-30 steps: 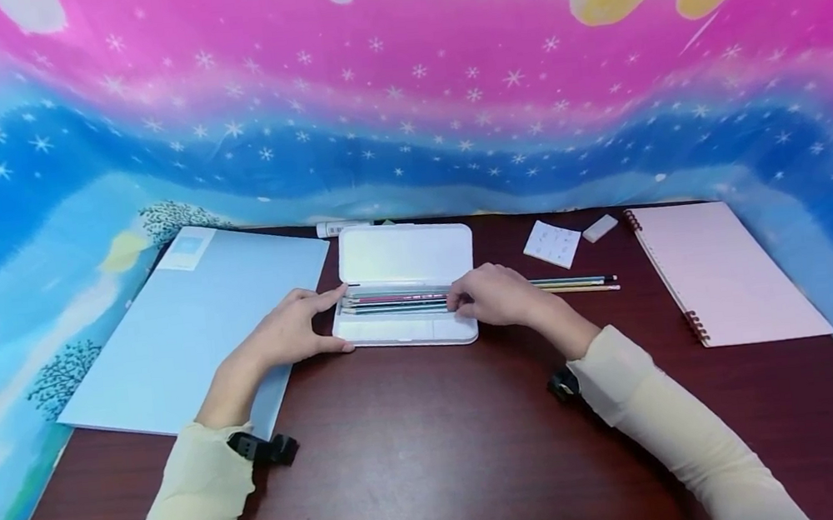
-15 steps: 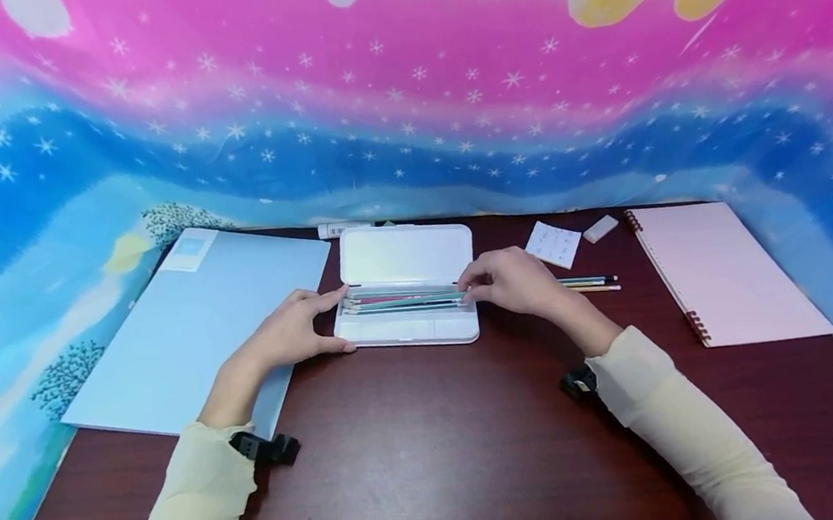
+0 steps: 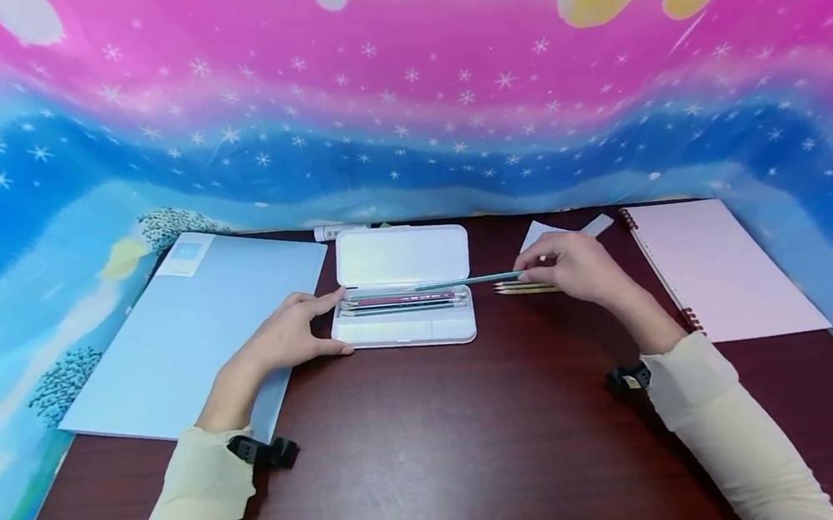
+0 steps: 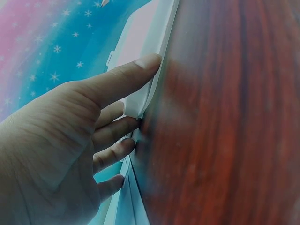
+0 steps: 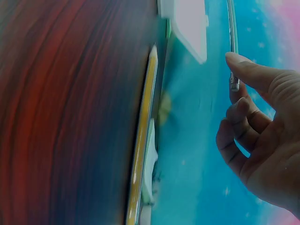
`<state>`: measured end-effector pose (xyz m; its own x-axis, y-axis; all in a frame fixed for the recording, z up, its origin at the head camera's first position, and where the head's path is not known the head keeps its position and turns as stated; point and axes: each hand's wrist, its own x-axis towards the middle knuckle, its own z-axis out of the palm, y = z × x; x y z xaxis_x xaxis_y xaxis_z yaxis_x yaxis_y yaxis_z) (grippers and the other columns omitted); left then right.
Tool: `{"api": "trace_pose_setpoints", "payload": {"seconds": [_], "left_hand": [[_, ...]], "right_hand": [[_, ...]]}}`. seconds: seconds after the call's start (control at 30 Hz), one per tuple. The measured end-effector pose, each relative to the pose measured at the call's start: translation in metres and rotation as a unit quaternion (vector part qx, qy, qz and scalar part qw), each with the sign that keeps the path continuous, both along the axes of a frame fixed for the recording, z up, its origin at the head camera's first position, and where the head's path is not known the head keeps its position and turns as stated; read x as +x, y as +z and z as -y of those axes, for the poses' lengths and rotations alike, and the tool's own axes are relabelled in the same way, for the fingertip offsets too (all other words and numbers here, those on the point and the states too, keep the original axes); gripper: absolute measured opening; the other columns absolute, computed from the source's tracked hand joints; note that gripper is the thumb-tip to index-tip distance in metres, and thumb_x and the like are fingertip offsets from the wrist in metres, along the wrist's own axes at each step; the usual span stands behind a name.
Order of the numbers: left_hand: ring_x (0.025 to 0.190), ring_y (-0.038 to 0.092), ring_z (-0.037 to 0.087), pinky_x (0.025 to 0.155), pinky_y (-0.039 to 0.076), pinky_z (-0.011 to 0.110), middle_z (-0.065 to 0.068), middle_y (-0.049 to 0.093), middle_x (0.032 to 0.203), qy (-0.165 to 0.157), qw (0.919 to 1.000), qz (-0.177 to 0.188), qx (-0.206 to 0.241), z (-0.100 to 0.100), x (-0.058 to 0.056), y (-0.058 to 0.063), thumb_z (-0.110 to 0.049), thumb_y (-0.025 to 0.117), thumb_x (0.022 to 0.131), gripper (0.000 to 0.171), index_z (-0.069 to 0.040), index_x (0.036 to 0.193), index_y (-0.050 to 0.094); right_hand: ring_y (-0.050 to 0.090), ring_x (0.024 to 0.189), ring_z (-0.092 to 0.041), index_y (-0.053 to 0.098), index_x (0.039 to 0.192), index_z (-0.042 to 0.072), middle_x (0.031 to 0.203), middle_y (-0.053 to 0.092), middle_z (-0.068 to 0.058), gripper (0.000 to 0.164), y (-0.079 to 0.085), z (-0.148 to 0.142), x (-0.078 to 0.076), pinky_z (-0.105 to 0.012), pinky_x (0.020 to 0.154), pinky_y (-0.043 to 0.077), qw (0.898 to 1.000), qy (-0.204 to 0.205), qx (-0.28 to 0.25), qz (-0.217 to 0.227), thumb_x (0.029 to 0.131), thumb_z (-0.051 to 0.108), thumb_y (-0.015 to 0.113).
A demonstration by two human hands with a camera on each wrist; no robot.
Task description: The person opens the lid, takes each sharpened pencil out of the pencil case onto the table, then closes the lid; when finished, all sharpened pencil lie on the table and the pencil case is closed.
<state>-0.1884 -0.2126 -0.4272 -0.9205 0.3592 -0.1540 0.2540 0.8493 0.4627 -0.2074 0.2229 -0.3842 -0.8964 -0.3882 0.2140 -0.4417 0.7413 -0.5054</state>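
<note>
A white pencil case [image 3: 386,333] lies with its lid raised at the table's middle, several pencils [image 3: 402,305] inside it. My left hand [image 3: 284,331] holds the case's left end, thumb at the front corner and index finger near the hinge; the left wrist view shows the thumb [image 4: 136,70] against the case's edge. Between thumb and fingers, my right hand [image 3: 583,269] pinches a green pencil [image 3: 471,281] by its rear end. The pencil is raised, its other end pointing left over the case. Below the right hand, pencils [image 3: 525,289] lie on the table, partly hidden by it.
A light blue folder [image 3: 241,310] lies at left under the left forearm. At right is a pink spiral notebook [image 3: 726,272]. A white paper square [image 3: 538,233] and an eraser [image 3: 598,225] lie behind the right hand. A white tube [image 3: 334,232] lies behind the case.
My right hand has moved right, out of the case, lifting a green pencil from it. The left hand stays on the case's left end.
</note>
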Motion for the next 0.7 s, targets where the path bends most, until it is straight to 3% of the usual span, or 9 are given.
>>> {"api": "trace_pose_setpoints", "payload": {"seconds": [0.17,0.37,0.5,0.57,0.63,0.7], "left_hand": [[0.137,0.041,0.036,0.106,0.043,0.059,0.022,0.051,0.148,-0.006,1.0,-0.005,-0.001,0.0,0.0,0.002,-0.053,0.082,0.08,0.097,-0.021,0.159,0.035],[0.136,0.042,0.036,0.105,0.044,0.06,0.022,0.051,0.147,-0.004,1.0,-0.004,-0.001,0.0,0.001,0.001,-0.054,0.081,0.08,0.097,-0.021,0.159,0.035],[0.136,0.042,0.036,0.104,0.044,0.06,0.022,0.052,0.147,-0.006,1.0,-0.005,-0.002,0.001,0.001,0.001,-0.055,0.081,0.08,0.097,-0.021,0.159,0.035],[0.136,0.042,0.036,0.104,0.044,0.06,0.022,0.052,0.147,-0.007,1.0,-0.005,-0.001,0.001,0.001,0.001,-0.055,0.081,0.08,0.097,-0.022,0.159,0.035],[0.136,0.042,0.036,0.104,0.044,0.06,0.022,0.051,0.147,-0.006,1.0,-0.004,-0.002,0.0,0.0,0.001,-0.055,0.081,0.08,0.097,-0.022,0.159,0.035],[0.136,0.041,0.036,0.104,0.044,0.06,0.022,0.051,0.147,-0.007,1.0,-0.004,-0.003,0.0,0.0,0.0,-0.056,0.081,0.08,0.097,-0.023,0.159,0.034]], "right_hand": [[0.053,0.071,-0.013,0.082,0.095,0.019,0.098,0.077,-0.001,0.008,-0.002,-0.021,0.003,-0.028,0.063,0.043,1.0,-0.011,-0.01,-0.008,0.088,0.017,0.08],[0.06,0.088,-0.013,0.083,0.102,0.018,0.101,0.076,-0.003,0.013,-0.004,-0.041,0.007,-0.029,0.07,0.046,0.999,-0.036,-0.022,0.016,0.093,0.022,0.075],[0.062,0.103,-0.022,0.083,0.103,0.015,0.105,0.075,-0.009,0.014,-0.006,-0.055,0.009,-0.039,0.082,0.052,0.997,-0.053,-0.037,0.032,0.093,0.022,0.075],[0.061,0.113,-0.033,0.082,0.104,0.013,0.109,0.074,-0.012,0.015,-0.007,-0.063,0.009,-0.046,0.088,0.051,0.997,-0.06,-0.036,0.04,0.093,0.021,0.075],[0.06,0.119,-0.033,0.083,0.103,0.014,0.112,0.074,-0.012,0.014,-0.009,-0.07,0.01,-0.044,0.092,0.051,0.997,-0.066,-0.031,0.037,0.093,0.02,0.075],[0.062,0.107,-0.022,0.083,0.101,0.018,0.108,0.075,-0.008,0.012,-0.011,-0.076,0.011,-0.032,0.082,0.051,0.996,-0.077,-0.023,0.036,0.093,0.02,0.076]]}}
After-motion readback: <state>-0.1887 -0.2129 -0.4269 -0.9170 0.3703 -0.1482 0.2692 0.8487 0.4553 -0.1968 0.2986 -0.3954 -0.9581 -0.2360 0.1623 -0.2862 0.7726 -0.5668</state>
